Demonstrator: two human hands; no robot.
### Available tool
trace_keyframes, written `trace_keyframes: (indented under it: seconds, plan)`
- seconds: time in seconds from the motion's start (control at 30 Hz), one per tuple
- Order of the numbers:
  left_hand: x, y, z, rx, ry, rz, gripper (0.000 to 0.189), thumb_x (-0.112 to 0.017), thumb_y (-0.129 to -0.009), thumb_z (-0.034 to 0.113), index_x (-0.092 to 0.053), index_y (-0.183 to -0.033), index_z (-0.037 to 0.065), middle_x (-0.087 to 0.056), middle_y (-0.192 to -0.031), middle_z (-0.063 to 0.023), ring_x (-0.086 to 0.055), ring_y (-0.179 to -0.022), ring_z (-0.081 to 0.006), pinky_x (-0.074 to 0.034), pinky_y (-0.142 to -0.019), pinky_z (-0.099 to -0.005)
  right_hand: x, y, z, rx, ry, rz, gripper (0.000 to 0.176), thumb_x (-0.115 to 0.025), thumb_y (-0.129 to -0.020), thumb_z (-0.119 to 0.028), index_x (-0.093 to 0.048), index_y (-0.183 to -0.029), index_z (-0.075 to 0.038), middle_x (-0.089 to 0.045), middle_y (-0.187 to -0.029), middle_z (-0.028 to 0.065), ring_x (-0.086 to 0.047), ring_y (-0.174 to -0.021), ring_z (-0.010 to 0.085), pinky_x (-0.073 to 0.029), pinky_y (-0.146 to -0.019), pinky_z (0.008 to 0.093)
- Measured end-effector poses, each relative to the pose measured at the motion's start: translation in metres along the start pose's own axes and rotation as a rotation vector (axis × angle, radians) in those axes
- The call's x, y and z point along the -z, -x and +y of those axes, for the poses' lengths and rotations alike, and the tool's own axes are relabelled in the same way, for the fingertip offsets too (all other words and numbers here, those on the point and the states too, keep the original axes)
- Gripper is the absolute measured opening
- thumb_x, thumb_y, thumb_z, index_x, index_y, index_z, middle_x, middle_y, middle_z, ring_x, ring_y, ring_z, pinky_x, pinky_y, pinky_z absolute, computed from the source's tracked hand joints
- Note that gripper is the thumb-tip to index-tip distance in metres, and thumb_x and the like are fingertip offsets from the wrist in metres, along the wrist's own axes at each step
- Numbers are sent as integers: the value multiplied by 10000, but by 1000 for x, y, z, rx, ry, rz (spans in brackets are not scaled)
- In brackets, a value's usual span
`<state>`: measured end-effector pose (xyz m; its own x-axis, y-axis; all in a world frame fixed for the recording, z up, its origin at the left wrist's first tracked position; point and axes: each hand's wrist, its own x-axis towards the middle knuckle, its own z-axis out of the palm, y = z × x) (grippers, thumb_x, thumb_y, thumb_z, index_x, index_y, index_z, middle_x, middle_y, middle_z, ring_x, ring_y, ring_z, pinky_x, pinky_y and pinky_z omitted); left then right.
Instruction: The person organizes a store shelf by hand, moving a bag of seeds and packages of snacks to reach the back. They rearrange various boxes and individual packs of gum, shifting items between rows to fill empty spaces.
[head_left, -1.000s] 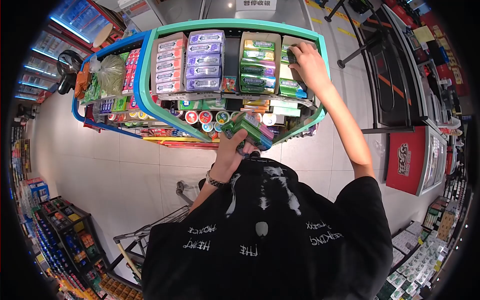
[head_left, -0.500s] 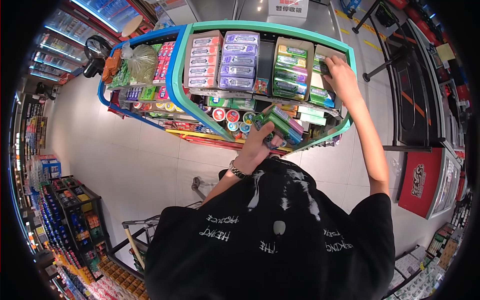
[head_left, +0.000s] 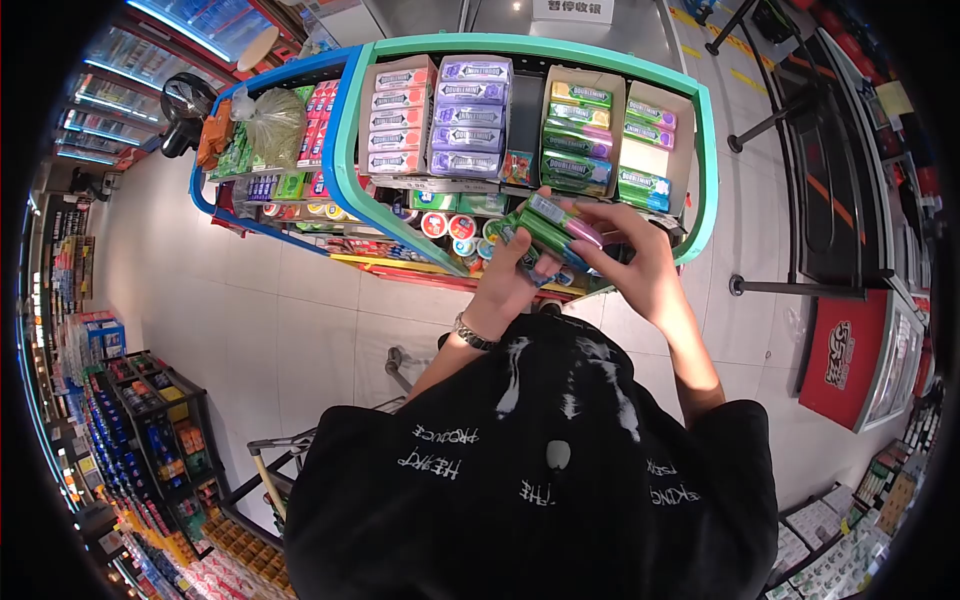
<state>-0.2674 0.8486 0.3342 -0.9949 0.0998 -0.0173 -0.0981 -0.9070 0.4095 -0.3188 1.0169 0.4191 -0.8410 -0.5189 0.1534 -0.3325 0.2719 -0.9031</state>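
Observation:
In front of my chest, my left hand [head_left: 503,292] is closed around several green chewing gum packs [head_left: 548,222]. My right hand [head_left: 638,262] meets them from the right, its fingers and thumb closed on the pink-ended side of the bundle. Just beyond the hands is a gum box [head_left: 668,145] with a few packs at its back and front and bare cardboard between them. Left of it stands another box of green Doublemint packs [head_left: 578,130]. How many packs lie between my palms is hidden.
Purple gum packs [head_left: 472,112] and pink-white ones [head_left: 397,122] fill boxes further left on the green-rimmed rack [head_left: 520,42]. Round tubs [head_left: 463,226] sit a tier below. A shopping cart [head_left: 262,450] is at my left, a red freezer [head_left: 845,355] at my right.
My right hand has come out of the right-hand gum box, down and left, onto the packs in my left hand. Packs in that box's back part are uncovered. The left hand stays about where it was.

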Motion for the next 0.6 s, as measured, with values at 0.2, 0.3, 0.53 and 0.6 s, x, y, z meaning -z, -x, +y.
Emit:
trace_keyframes:
  seconds: [0.2, 0.3, 0.53, 0.6]
  plan:
    - [9, -1, -10, 79, 52, 29, 565, -689, -903, 351, -460, -1342, 79, -573, -1293, -105, -495, -642, -69, -425, -606, -242, 2, 8, 22, -403, -496, -56, 331, -719, -868, -68, -618, -1160, 51, -689, -1057, 130, -649, -932, 113, -543, -798, 258]
    - [-4, -1, -9, 45, -19, 104, 453, -631, -947, 318, -505, -1285, 45, -632, -1102, -80, -487, -632, -71, -428, -604, -243, 1, 11, 27, -367, -546, -22, 313, -720, -872, -78, -622, -1145, 39, -688, -1053, 116, -644, -919, 112, -536, -824, 263]
    - [-30, -3, -4, 28, -89, 239, 373, -553, -976, 306, -578, -1174, -9, -599, -818, -12, -493, -671, -73, -474, -750, -258, 22, 11, 21, -271, -559, 125, 289, -758, -825, -51, -613, -1069, 4, -684, -1035, 83, -631, -930, 101, -506, -807, 241]
    - [-25, -3, -4, 34, -88, 273, 369, -561, -971, 312, -583, -1171, 2, -586, -805, -5, -492, -674, -76, -480, -778, -273, 49, -2, 27, -121, -238, 270, 286, -749, -815, -37, -625, -1072, -11, -682, -1023, 77, -633, -883, 110, -498, -764, 259]
